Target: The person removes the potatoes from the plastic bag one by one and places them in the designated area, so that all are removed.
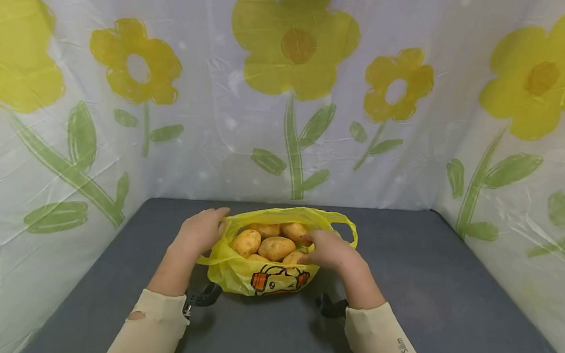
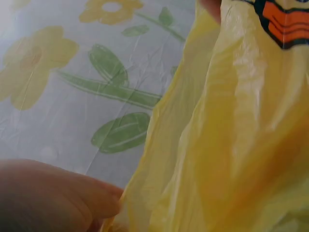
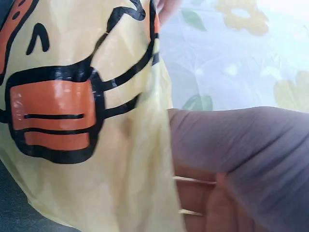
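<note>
A yellow plastic bag (image 1: 234, 275) with an orange-and-black cartoon print stands on the dark surface, its mouth spread. Several potatoes (image 1: 276, 248) fill it and show through the opening. At the bag's left rim, my left hand (image 1: 203, 230) pinches the thin plastic; the left wrist view shows its fingertips meeting at the bag's edge. My right hand (image 1: 329, 248) reaches over the right rim, thumb and fingers apart beside the potatoes. In the right wrist view the bag's wall hides that thumb's tip and part of the fingers.
A dark grey tabletop (image 1: 430, 291) lies under the bag. Pale sheets with yellow flowers (image 1: 209, 114) enclose it at the back and both sides. One bag handle (image 1: 355, 231) loops out beyond my right hand.
</note>
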`<state>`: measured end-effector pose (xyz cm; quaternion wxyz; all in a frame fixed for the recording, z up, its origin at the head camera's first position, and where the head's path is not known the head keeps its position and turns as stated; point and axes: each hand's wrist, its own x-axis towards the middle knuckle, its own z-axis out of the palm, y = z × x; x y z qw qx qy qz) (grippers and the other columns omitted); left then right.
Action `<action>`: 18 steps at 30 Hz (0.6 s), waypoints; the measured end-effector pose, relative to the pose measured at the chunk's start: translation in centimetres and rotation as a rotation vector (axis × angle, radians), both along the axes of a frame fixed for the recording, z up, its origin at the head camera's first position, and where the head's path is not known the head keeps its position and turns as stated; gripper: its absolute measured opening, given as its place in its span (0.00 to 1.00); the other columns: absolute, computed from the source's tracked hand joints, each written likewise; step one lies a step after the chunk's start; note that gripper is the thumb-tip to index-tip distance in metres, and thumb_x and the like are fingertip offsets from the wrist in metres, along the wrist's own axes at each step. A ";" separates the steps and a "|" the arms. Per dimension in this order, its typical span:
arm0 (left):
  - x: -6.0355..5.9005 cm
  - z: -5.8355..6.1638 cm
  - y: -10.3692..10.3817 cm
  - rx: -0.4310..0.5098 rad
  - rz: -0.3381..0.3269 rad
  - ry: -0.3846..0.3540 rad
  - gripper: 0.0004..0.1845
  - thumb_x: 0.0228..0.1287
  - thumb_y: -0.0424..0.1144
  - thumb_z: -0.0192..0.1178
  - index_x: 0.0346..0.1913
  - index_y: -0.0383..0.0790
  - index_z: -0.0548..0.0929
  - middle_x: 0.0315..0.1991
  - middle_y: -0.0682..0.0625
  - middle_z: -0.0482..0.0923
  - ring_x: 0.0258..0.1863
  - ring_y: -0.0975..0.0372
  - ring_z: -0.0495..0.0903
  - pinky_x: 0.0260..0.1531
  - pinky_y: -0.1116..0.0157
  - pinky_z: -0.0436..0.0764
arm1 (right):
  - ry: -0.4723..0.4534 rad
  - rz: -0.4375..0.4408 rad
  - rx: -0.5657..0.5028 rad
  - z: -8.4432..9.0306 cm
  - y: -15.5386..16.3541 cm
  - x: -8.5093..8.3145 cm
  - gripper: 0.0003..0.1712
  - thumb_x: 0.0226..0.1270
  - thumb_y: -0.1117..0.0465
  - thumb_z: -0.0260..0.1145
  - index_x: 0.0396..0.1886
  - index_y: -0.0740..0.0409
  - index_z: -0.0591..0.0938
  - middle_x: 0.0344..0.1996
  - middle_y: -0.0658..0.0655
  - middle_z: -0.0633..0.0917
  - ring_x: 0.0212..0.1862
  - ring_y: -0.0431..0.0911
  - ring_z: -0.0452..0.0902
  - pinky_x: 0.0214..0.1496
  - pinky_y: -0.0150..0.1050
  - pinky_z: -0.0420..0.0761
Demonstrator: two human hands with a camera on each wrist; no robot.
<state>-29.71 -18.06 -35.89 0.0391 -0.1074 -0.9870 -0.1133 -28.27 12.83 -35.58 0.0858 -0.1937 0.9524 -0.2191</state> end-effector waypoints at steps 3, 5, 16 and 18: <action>-0.1 0.0 -0.3 0.014 0.005 -0.025 0.24 0.81 0.32 0.47 0.76 0.37 0.70 0.60 0.35 0.79 0.49 0.45 0.81 0.35 0.53 0.80 | -0.023 0.023 0.052 -0.2 0.2 -0.2 0.26 0.61 0.58 0.79 0.57 0.62 0.85 0.45 0.56 0.87 0.44 0.49 0.82 0.44 0.43 0.81; -0.2 -0.1 -0.5 0.018 -0.001 -0.036 0.25 0.80 0.31 0.46 0.76 0.38 0.70 0.58 0.36 0.81 0.43 0.48 0.81 0.30 0.56 0.76 | -0.048 0.034 0.068 -0.4 0.2 -0.3 0.25 0.60 0.59 0.79 0.57 0.62 0.86 0.39 0.53 0.85 0.37 0.46 0.77 0.38 0.40 0.76; -0.3 -0.3 -0.9 0.025 -0.025 -0.029 0.25 0.81 0.32 0.42 0.76 0.36 0.69 0.64 0.35 0.77 0.61 0.40 0.76 0.46 0.48 0.80 | -0.179 0.048 0.078 -0.9 0.1 -0.4 0.37 0.61 0.65 0.76 0.71 0.53 0.78 0.49 0.53 0.84 0.37 0.47 0.73 0.33 0.40 0.69; -0.2 -0.2 -0.9 0.026 -0.025 -0.028 0.24 0.81 0.32 0.43 0.76 0.36 0.69 0.65 0.34 0.76 0.62 0.40 0.76 0.48 0.47 0.80 | -0.194 0.053 0.062 -0.8 0.3 -0.3 0.37 0.61 0.64 0.75 0.72 0.52 0.77 0.48 0.53 0.83 0.35 0.47 0.73 0.33 0.40 0.69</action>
